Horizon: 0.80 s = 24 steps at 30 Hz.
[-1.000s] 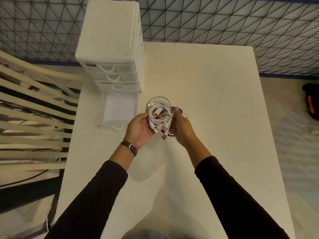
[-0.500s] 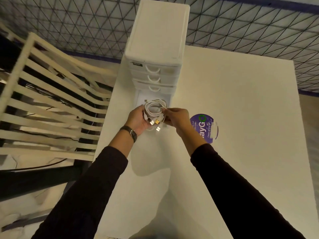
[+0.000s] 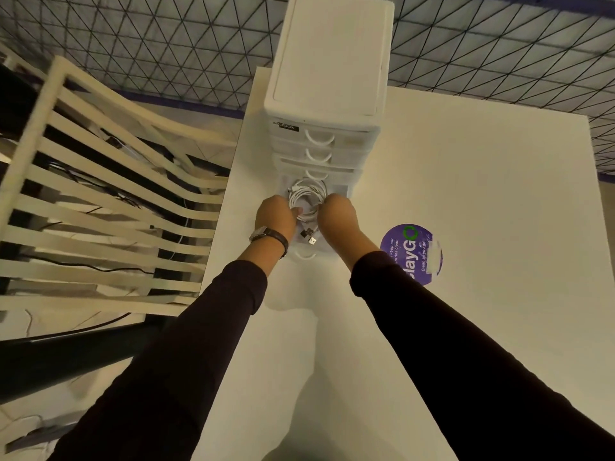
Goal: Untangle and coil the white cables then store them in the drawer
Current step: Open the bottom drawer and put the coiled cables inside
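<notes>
Hiding the drawer (image 3: 304, 254) floor — both hands (image 3: 275, 216) gripping coiled cables (image 3: 307, 197).

Mostly white scene, one purple spot.
White cables (image 3: 307, 197), white drawer unit (image 3: 327, 78), white counter (image 3: 482, 201). Purple round sticker (image 3: 412, 251) with white text and a green ring. Black sleeves (image 3: 186, 367); dark watch strap (image 3: 274, 236). Cream slatted chair (image 3: 100, 194). Grey wall (image 3: 166, 38) with black triangle grid.

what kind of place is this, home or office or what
Probably a shared office or canteen area: a round purple "clean as you go" sticker on the plain white table, a white plastic drawer unit, and patterned carpet.
</notes>
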### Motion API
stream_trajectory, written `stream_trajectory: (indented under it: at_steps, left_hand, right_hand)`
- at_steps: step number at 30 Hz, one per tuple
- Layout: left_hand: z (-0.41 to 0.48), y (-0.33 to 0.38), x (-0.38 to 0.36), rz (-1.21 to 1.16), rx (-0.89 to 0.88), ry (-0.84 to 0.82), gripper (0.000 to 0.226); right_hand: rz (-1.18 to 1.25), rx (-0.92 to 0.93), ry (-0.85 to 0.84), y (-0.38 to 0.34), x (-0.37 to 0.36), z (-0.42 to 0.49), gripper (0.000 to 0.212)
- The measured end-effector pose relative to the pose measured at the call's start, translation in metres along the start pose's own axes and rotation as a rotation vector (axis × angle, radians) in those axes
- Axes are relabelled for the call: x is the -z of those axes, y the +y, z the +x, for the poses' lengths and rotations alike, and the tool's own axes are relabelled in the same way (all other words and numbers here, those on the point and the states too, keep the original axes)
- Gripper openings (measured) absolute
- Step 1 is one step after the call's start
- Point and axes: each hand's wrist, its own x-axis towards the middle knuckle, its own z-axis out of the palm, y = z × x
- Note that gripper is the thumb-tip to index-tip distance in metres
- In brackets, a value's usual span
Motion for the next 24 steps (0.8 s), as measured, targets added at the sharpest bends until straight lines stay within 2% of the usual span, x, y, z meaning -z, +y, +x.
stream_trajectory:
  at_steps: [6, 10, 13, 16, 18, 21, 24]
  left_hand:
    - [0.005, -0.001, 0.006, 0.019, 0.017, -0.079, 0.042]
    - [-0.009, 0.000, 0.022, -0.056, -0.021, -0.060, 0.039]
    - [-0.025, -0.009, 0.035, -0.244, -0.051, 0.070, 0.030]
    - [-0.042, -0.030, 0.040, -0.521, 0.086, 0.116, 0.022]
    - [-0.055, -0.047, 0.036, -0.622, 0.140, 0.147, 0.019]
    - [-0.072, -0.065, 0.021, -0.668, 0.123, 0.170, 0.024]
    - [-0.082, -0.071, 0.006, -0.668, 0.087, 0.100, 0.037]
  right_hand:
    - [-0.285, 0.099, -0.037, 0.000, 0.008, 0.006, 0.024]
    - [-0.350, 0.210, 0.075, 0.003, 0.027, -0.003, 0.027]
    - [-0.429, 0.413, 0.324, 0.000, 0.054, -0.021, 0.042]
    - [-0.250, 0.741, 0.694, -0.014, 0.088, -0.037, 0.043]
    - [-0.124, 0.888, 0.778, -0.025, 0.108, -0.033, 0.034]
    - [-0.226, 0.945, 0.742, -0.039, 0.124, -0.012, 0.029]
    - [-0.406, 0.887, 0.525, -0.040, 0.122, 0.013, 0.047]
